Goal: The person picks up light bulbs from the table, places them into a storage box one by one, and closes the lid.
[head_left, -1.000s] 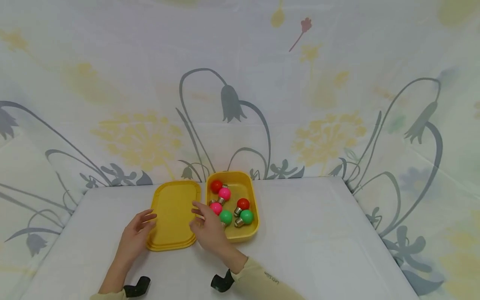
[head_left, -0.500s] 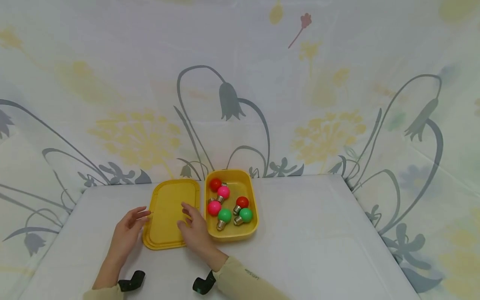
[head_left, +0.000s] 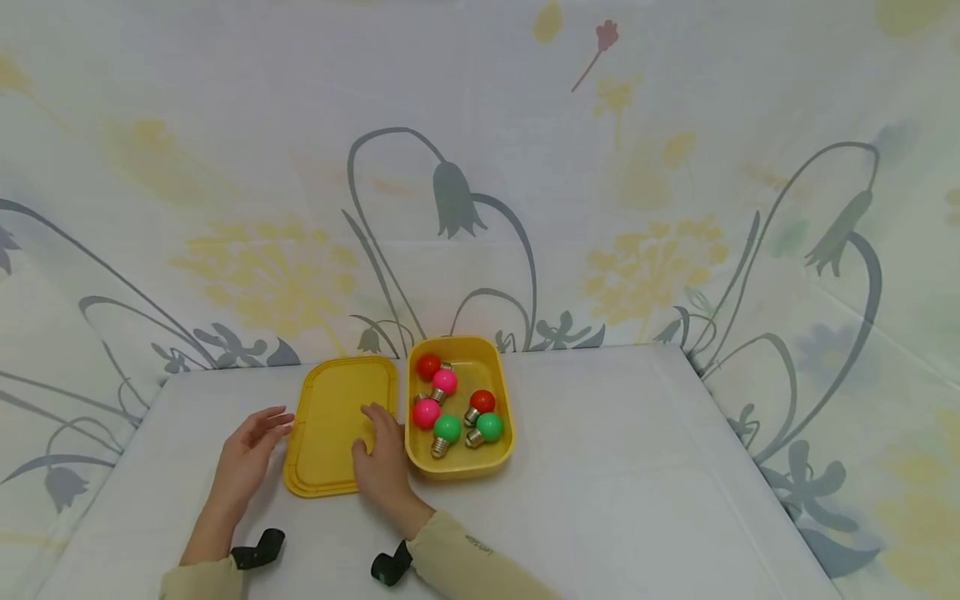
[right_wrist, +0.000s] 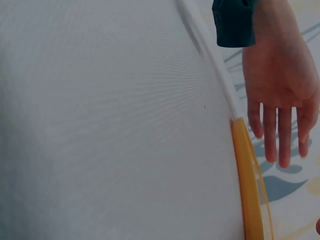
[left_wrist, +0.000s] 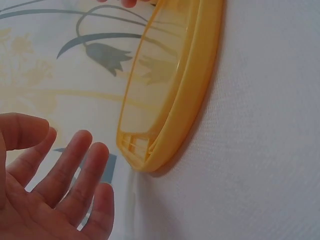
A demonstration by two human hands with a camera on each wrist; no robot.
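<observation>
A yellow lid (head_left: 326, 408) lies flat on the white table, left of a yellow box (head_left: 461, 473). My left hand (head_left: 246, 462) is at the lid's left edge, fingers loosely bent; in the left wrist view it stands apart from the rim. Over the lid's right part is my right hand (head_left: 384, 467), palm turned left, thumb and fingers spread with nothing between them. Whether it touches the lid I cannot tell. The box holds several coloured light bulbs: red bulbs (head_left: 482, 402), pink bulbs (head_left: 427, 413) and green bulbs (head_left: 447, 428), with metal screw bases.
A white cloth covers the table (head_left: 622, 467). Behind it hangs a flower-patterned curtain (head_left: 480, 208). Black wrist devices (head_left: 260, 549) sit at both wrists, beside the light sleeves (head_left: 468, 554).
My right hand has moved left, away from the box's edge and over the lid, uncovering a green bulb's base. My left hand has drawn slightly left. The head view has shifted a little.
</observation>
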